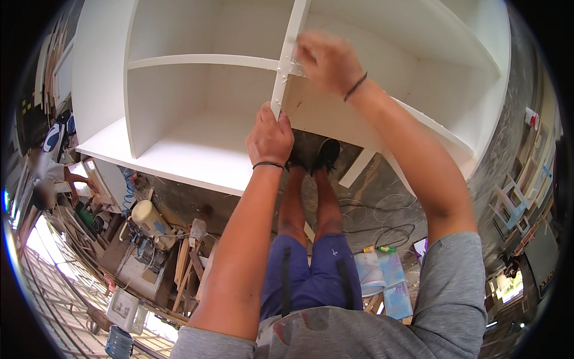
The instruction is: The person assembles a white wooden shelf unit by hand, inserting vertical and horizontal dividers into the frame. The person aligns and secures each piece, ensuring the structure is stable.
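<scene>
From my end I see the left hand pinching the white divider; above that grip, the right hand blurs, so I cannot tell its hold.

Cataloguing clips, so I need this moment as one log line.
left hand: gripping white divider edge | right hand: beside it, blurred, contents unclear | around: white shelving unit

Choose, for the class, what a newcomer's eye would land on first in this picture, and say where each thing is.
First comes the big white shelving unit, filling the upper part of the view with its open compartments. At its centre, the left hand grips the front edge of an upright divider, with the blurred right hand higher up beside it. A cream-coloured tank stands out at lower left.
</scene>
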`<action>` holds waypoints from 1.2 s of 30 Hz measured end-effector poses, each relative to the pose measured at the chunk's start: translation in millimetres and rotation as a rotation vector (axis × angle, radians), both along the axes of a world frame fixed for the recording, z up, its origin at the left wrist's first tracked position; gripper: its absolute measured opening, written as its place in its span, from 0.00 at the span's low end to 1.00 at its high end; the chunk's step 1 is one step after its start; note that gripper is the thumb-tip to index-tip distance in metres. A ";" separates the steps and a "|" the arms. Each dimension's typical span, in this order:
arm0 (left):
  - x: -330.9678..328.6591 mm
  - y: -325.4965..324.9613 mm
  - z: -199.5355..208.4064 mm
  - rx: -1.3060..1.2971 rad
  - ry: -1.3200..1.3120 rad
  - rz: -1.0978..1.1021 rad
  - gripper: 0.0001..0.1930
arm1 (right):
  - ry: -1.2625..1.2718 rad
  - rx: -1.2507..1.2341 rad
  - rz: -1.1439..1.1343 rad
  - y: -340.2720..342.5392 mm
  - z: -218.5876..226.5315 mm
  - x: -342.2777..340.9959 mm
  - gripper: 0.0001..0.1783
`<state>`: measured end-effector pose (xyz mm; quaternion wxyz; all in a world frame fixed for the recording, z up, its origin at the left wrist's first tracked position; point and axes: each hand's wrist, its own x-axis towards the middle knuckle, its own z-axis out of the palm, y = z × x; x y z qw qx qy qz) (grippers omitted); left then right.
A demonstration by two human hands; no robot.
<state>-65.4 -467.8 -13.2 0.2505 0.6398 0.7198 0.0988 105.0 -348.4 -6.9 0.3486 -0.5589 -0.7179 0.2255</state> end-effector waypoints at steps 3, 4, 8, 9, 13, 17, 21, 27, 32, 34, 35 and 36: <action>6.0 -0.4 3.9 0.016 0.008 0.008 0.17 | -0.053 0.064 -0.163 28.1 -3.2 10.1 0.06; 6.0 0.2 3.6 0.012 0.010 0.001 0.17 | -0.045 0.062 -0.183 30.6 -1.9 7.2 0.06; 5.2 1.7 6.3 -0.022 0.033 -0.001 0.17 | -0.051 0.061 -0.077 -5.9 -2.4 -10.4 0.02; 4.0 1.5 7.2 -0.034 0.043 0.008 0.17 | -0.045 0.039 0.004 -17.7 -0.2 -15.3 0.02; 1.6 0.8 3.5 -0.007 0.064 -0.034 0.17 | -0.114 0.056 0.172 0.7 3.5 7.3 0.04; 4.7 1.0 3.0 0.018 0.047 -0.007 0.16 | -0.125 0.014 -0.065 3.6 -3.9 -2.6 0.02; 2.4 0.5 0.4 0.006 0.061 0.001 0.15 | -0.079 0.007 0.112 -23.3 0.6 -9.9 0.03; 2.2 -3.5 5.2 -0.037 0.066 -0.019 0.19 | -0.128 -0.002 0.092 -5.2 -0.3 2.1 0.05; 0.5 -6.2 5.9 -0.041 0.081 -0.018 0.20 | -0.040 -0.049 0.149 -11.9 0.9 5.3 0.03; 0.8 -4.1 7.0 -0.040 0.070 -0.017 0.20 | -0.084 -0.024 0.051 -2.3 -3.1 4.5 0.03; 0.7 -1.6 7.5 -0.048 0.065 -0.019 0.20 | -0.105 -0.009 0.002 0.9 -4.0 3.7 0.03; 0.8 0.5 7.4 -0.056 0.060 -0.022 0.20 | -0.082 -0.003 0.041 -3.8 -4.2 0.5 0.03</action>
